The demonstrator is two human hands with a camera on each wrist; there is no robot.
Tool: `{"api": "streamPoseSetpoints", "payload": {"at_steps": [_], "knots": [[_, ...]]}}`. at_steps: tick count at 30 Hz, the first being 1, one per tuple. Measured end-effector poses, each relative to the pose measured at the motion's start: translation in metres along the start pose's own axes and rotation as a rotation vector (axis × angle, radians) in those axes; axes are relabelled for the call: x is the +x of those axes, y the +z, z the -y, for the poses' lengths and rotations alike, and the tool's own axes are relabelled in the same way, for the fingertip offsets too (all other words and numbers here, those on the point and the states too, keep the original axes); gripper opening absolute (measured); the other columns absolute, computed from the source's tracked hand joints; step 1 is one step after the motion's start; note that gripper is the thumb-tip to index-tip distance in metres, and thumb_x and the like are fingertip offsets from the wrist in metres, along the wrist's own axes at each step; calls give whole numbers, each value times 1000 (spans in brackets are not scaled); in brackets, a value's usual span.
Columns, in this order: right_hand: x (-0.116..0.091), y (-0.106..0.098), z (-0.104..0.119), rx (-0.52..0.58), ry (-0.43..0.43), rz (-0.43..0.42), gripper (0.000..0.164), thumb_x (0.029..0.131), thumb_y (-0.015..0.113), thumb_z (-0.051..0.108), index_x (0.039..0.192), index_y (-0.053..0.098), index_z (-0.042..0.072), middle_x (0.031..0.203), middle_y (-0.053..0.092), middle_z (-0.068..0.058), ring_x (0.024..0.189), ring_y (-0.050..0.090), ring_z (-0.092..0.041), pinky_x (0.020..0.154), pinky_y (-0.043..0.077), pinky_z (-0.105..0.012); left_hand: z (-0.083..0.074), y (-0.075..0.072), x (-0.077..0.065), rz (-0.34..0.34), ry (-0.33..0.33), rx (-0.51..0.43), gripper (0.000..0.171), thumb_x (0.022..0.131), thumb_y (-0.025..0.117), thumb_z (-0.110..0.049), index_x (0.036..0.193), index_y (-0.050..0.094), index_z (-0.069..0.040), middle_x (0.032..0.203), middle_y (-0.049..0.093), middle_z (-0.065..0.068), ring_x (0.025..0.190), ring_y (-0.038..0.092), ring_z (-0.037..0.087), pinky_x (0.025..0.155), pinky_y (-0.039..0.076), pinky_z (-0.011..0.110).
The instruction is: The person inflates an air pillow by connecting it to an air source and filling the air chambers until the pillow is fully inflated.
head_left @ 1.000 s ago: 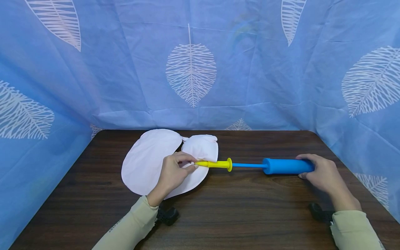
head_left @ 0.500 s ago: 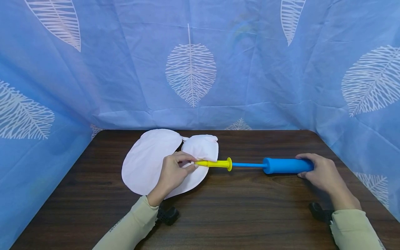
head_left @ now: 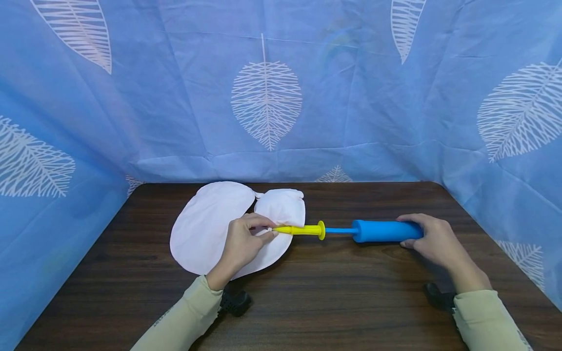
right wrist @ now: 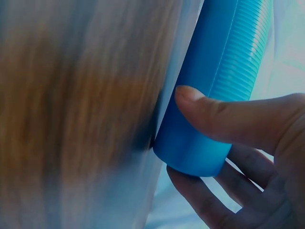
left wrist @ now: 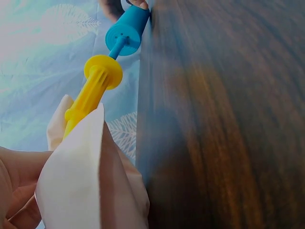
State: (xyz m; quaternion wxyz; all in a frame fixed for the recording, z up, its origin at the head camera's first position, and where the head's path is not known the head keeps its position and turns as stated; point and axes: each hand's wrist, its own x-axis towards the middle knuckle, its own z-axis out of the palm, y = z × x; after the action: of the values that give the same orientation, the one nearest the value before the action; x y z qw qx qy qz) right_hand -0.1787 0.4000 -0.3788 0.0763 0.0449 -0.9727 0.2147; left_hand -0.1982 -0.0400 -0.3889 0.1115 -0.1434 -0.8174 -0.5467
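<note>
A pale, U-shaped inflatable neck pillow (head_left: 199, 234) lies on the left half of the table. My left hand (head_left: 243, 241) pinches it near the middle, fingertips right at the tip of a yellow nozzle (head_left: 307, 230). In the left wrist view a fold of the pillow (left wrist: 71, 176) hides part of that pinch. The nozzle belongs to a hand pump, whose thin blue rod (head_left: 338, 231) runs into a blue barrel (head_left: 382, 231). My right hand (head_left: 432, 239) grips the barrel's far end; the right wrist view shows the thumb (right wrist: 209, 112) across its ribbed side (right wrist: 238, 62).
Dark wood-grain table (head_left: 333, 302) underneath, its back edge meeting a blue cloth (head_left: 351, 97) printed with white leaves. The cloth also hangs at both sides. Black wrist cameras (head_left: 237, 303) sit under both wrists.
My right hand has pushed the blue barrel left along the rod, so less of the rod shows between barrel and nozzle. The left hand, nozzle and pillow have stayed almost still.
</note>
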Motion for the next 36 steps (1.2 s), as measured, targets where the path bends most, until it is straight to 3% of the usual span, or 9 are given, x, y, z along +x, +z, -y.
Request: {"api": "streamPoseSetpoints", "payload": {"at_steps": [24,36], "knots": [[3,23,54,29,-153,39,51,89,87,10,137,70,4,140,67,-29,131,60,-55,104,51,-72,1,2,1,4,12,-42,16,83,87,6,92,87,-7,98,80,5,102,71,21,95,65,34],[2,26,58,23,-175,25,51,89,87,8,137,71,4,138,69,-28,130,62,-54,103,52,-72,-1,1,-1,8,21,-34,15,83,87,5,93,86,-6,99,80,5,103,71,20,93,64,31]]}}
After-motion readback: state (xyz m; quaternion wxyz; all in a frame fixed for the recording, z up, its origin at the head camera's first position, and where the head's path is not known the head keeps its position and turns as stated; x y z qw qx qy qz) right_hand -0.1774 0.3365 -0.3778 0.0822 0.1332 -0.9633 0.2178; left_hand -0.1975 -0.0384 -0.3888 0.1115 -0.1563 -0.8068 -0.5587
